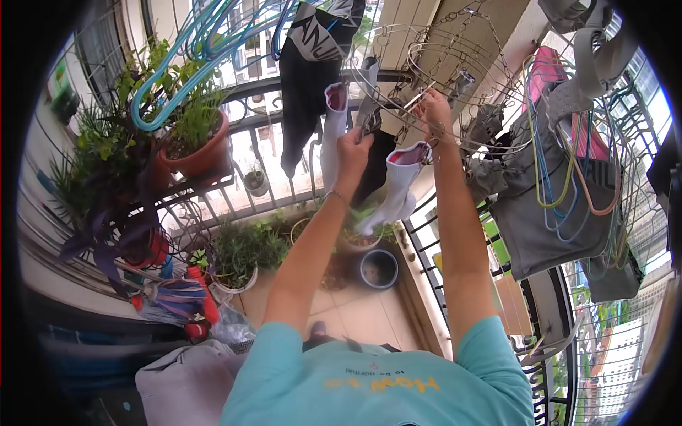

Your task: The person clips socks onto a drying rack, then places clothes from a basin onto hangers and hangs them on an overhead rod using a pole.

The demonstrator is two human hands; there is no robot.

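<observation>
A round wire drying rack with chains and clips hangs at the top middle. My left hand is closed near a metal clip by the rack's lower left edge, beside a white sock with a red inside. My right hand is raised to the rack with its fingers closed at a light-coloured rod or rim piece. Between my forearms hangs another white sock, its top held by a clip. A black sock with a grey lettered band hangs to the left.
Blue hangers hang at the upper left above a potted plant. Grey clothing and coloured hangers hang at the right. Below are a dark blue pot, leafy plants and the balcony railing.
</observation>
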